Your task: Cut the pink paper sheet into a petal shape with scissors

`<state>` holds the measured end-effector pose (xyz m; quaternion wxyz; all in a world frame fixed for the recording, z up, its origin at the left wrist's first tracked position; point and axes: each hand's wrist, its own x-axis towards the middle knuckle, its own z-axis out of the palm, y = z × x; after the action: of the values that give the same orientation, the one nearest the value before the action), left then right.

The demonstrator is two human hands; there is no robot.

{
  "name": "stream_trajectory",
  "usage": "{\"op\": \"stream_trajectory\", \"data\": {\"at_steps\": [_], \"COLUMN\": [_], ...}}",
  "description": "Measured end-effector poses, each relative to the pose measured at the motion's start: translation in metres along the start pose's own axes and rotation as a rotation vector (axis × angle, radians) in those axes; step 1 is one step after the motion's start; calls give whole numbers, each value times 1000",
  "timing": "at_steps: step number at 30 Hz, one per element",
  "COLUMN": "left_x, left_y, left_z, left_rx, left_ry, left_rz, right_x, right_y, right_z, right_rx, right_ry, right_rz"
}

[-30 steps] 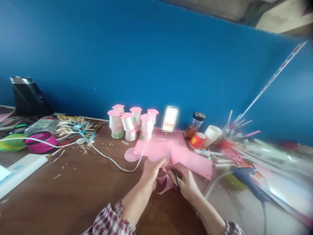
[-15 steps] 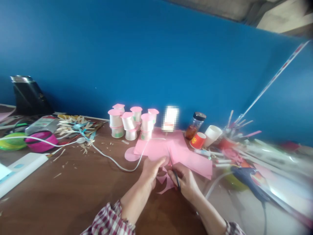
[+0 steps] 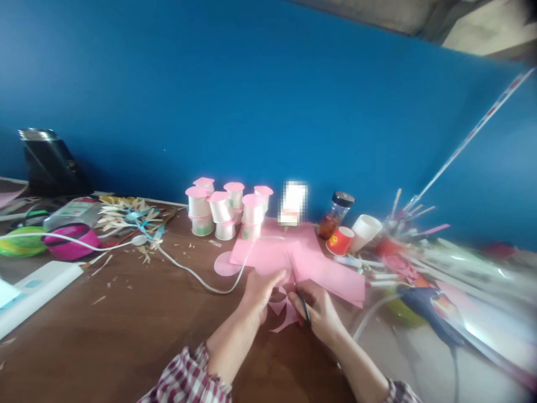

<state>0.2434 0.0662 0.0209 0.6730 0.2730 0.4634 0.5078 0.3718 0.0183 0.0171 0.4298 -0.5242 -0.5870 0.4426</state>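
Observation:
My left hand [image 3: 263, 290] is closed on a piece of pink paper [image 3: 274, 268], its thumb lying on top. In my right hand [image 3: 315, 307] is a pair of scissors [image 3: 305, 308] with dark handles, the blades pointing away from me at the paper. Cut pink scraps [image 3: 287, 320] lie on the table between and below the hands. Beyond them are larger pink sheets [image 3: 335, 274] and a rounded pink piece [image 3: 226, 264]. The edge of the held paper merges with the sheets behind it.
Stacked white paper cups [image 3: 199, 210] with pink tops stand behind on the left. A white cable [image 3: 188, 271] crosses the table. A jar [image 3: 335, 215], a red cup [image 3: 340, 240] and a glue gun [image 3: 432, 313] are on the right. A power strip [image 3: 39, 294] sits at left.
Almost nothing differs. Both hands, the scissors and the paper keep practically the same places; the view has shifted very slightly.

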Motion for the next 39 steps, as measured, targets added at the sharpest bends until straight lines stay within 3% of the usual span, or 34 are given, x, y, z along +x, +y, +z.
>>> {"op": "stream_trajectory", "data": {"at_steps": [11,25,39], "left_x": [1,4,6], "left_y": [-2,-3,-2], "left_z": [-2,-3,-5], "left_rx": [3,-6,-7], "left_ry": [-39,-26,-62], "left_rz": [-11,-18,-22], "right_x": [0,1,1], "right_y": [1,3,-1], "right_z": [-1,0,-3], "right_rx": [67,-101,5], "right_ry": [4,62,-36], "right_rz": [-2,-19,-12]}}
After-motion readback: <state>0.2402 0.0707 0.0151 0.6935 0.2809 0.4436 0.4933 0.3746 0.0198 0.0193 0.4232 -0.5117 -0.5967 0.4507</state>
